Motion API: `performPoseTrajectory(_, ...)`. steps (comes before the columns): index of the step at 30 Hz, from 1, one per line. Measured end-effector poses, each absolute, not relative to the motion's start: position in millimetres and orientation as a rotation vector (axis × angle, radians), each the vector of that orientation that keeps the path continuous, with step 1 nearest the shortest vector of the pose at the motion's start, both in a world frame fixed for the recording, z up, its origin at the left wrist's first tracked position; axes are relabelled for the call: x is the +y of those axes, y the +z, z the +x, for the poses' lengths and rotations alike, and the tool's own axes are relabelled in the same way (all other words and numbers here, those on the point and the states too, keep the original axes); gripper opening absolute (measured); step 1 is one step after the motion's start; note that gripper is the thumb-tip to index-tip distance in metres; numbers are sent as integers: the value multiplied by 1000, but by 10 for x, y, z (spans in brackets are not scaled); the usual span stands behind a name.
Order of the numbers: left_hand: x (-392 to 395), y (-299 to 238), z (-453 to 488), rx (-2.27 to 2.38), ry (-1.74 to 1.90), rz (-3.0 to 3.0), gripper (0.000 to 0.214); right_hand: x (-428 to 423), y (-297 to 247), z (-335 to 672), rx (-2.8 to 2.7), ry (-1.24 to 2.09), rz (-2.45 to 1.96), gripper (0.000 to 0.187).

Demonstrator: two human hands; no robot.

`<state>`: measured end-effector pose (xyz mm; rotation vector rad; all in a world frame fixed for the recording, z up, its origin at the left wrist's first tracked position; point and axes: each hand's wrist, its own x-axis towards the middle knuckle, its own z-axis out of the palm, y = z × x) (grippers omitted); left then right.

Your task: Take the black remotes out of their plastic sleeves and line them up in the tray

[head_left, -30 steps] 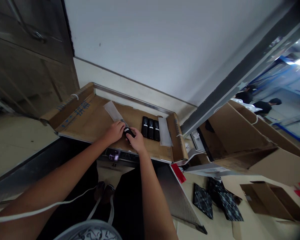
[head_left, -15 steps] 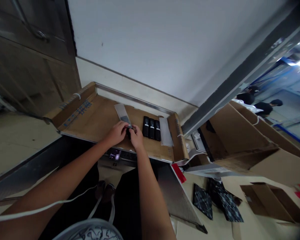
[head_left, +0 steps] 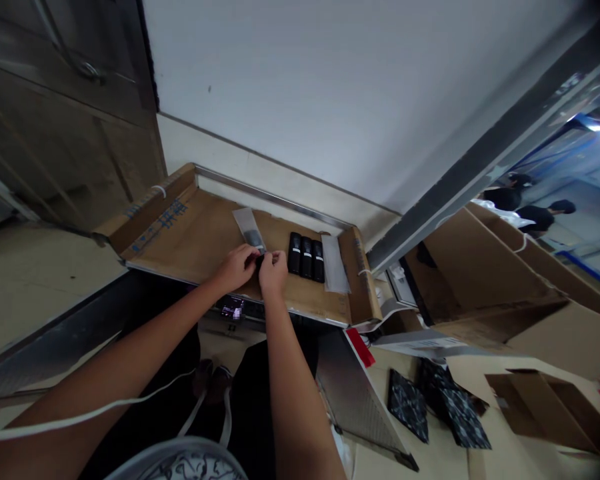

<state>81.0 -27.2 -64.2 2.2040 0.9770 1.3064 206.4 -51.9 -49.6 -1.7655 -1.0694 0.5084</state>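
Over the front of a cardboard-lined shelf (head_left: pixel 200 233), both of my hands are closed close together. My left hand (head_left: pixel 238 268) pinches the near end of a translucent plastic sleeve (head_left: pixel 245 222). A dark oblong item (head_left: pixel 253 237) shows through the sleeve, partly inside it; its near end is mostly hidden by my fingers. From the right, my right hand (head_left: pixel 273 272) grips that near end, fingertips against the sleeve's mouth. Just right of it lie three black oblong items (head_left: pixel 307 257) side by side, each with a small white label. Beyond them is a flat pile of clear sleeves (head_left: pixel 335 265).
Cardboard flaps (head_left: pixel 364 273) edge the shelf, with a white wall (head_left: pixel 280 100) behind. A large cardboard box (head_left: pixel 490 260) stands at the right. On the floor lie dark patterned packets (head_left: pixel 407 405) and an open carton (head_left: pixel 545 407). Other people are in the far right background.
My right hand has turned and shifted its fingers up to the sleeve's mouth, covering more of the black item. My left hand keeps its pinch. The whole view has shifted slightly.
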Motion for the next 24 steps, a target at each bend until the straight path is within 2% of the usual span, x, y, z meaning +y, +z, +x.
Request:
performPoseTrajectory(3,-258,-648,802,1007,1332,2172,21,-522,-487,2046,-1033,551,-1716,22)
performPoseTrajectory(8,-208,-652,758,1146,1444,1963,17,-574,-531,2187,-1033,1159,-1302,41)
performPoseTrajectory(11,-195,-646,733,1153,1475,1894,16,-604,-536,2278,-1051,1320,-1140,51)
performPoseTrajectory(19,-225,-676,747,1071,1423,1976,11,-554,-568,2254,-981,1198,-1164,40)
performPoseTrajectory(24,-280,-645,750,943,1318,2124,12,-480,-644,2189,-1055,1061,-1359,22)
